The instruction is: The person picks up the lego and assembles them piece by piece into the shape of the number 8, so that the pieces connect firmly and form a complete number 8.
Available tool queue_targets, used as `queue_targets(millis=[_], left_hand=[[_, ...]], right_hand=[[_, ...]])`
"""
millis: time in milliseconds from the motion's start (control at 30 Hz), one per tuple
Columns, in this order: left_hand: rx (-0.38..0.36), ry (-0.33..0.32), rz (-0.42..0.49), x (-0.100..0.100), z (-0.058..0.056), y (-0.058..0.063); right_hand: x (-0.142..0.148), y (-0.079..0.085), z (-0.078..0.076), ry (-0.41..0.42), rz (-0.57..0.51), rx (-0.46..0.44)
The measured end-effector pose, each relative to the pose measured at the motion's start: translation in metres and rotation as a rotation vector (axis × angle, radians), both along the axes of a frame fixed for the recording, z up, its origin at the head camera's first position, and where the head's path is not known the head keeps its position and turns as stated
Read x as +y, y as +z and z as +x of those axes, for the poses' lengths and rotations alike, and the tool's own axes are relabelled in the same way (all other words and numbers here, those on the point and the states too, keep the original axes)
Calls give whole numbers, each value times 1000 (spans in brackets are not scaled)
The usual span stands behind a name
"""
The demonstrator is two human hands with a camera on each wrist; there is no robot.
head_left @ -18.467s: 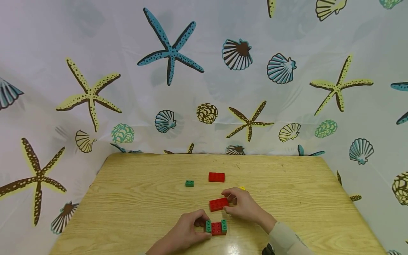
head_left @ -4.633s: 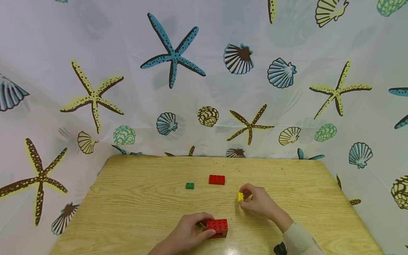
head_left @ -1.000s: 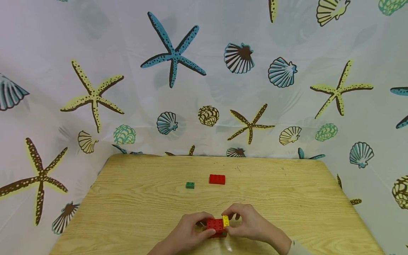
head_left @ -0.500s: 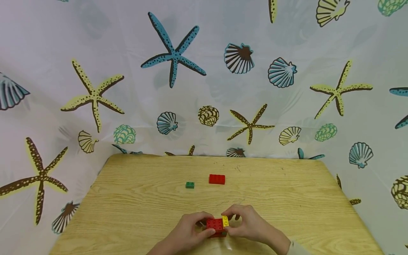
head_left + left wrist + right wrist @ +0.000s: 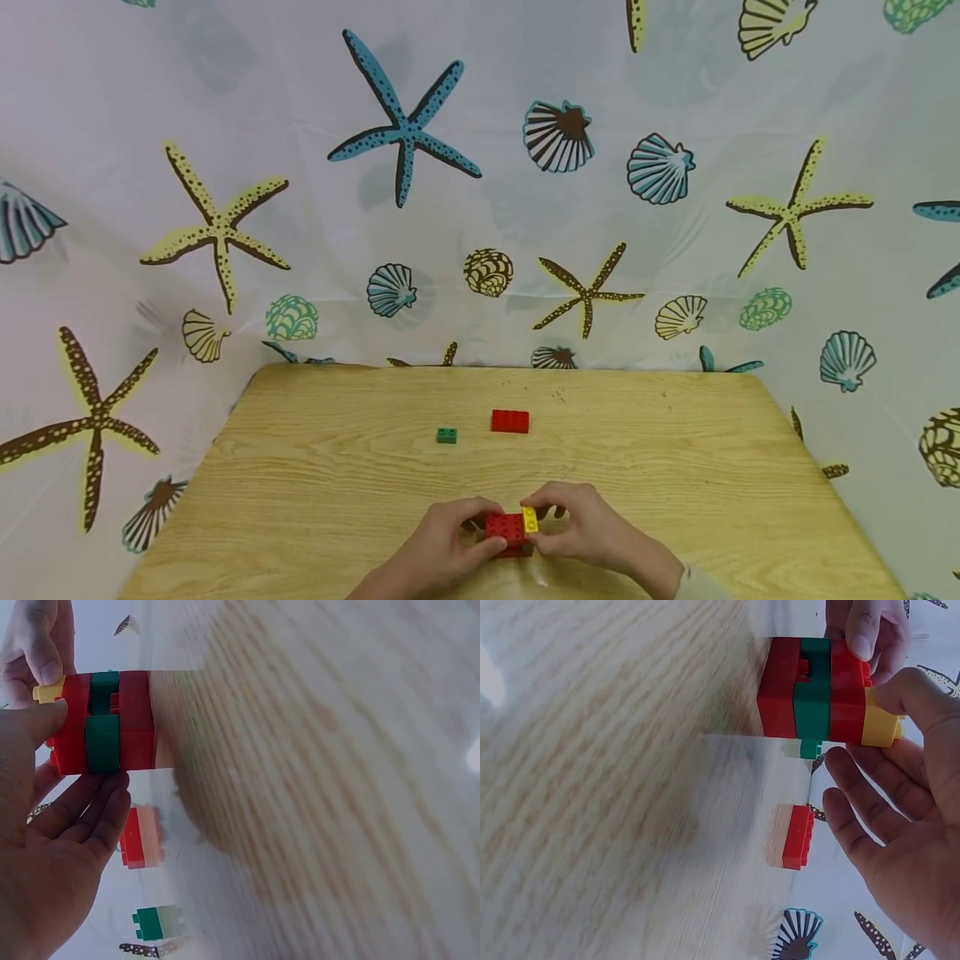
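Near the table's front stands a stack of toy building bricks point(image 5: 504, 527): a red brick below, green bricks point(image 5: 103, 742) in the middle layer with a gap between them, a red brick point(image 5: 847, 705) above. My left hand point(image 5: 450, 542) grips the stack from its left side, thumb at the front and fingers behind. A small yellow brick point(image 5: 530, 519) sits at the right end of the top red brick, flush against it in the right wrist view. My right hand point(image 5: 585, 529) pinches that yellow brick between thumb and fingers.
Farther back on the wooden table point(image 5: 337, 467) lie a loose red brick point(image 5: 510, 422) and, left of it, a small green brick point(image 5: 447, 435). A white curtain point(image 5: 465, 192) printed with starfish and shells encloses the table's back and sides.
Since the earliest frame, a red brick has gone on top of the green ones. My right hand has brought the yellow brick from the table onto the stack. The last second shows hardly any movement.
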State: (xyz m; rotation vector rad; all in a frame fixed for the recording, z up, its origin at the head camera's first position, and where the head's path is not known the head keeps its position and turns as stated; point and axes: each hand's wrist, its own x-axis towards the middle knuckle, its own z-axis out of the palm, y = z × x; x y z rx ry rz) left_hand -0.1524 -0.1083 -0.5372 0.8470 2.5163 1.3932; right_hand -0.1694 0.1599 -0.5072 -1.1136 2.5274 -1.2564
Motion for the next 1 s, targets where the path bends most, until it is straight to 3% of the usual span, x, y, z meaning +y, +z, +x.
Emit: queue_targets(millis=[133, 200, 267, 467, 567, 733, 1000], left_hand=[[12, 0, 9, -1, -2, 2], [15, 33, 8, -3, -4, 4], [30, 119, -5, -5, -9, 5], [139, 514, -22, -14, -31, -5], [155, 629, -22, -18, -42, -10], [120, 718, -56, -19, -54, -13], [138, 776, -200, -14, -67, -16]], right_hand=[[0, -1, 1, -6, -1, -6], [0, -2, 1, -7, -4, 0], [0, -2, 1, -8, -6, 0], [0, -1, 1, -9, 3, -30], [0, -1, 2, -8, 10, -30], [1, 0, 2, -10, 21, -26], [1, -3, 1, -18, 30, -13]])
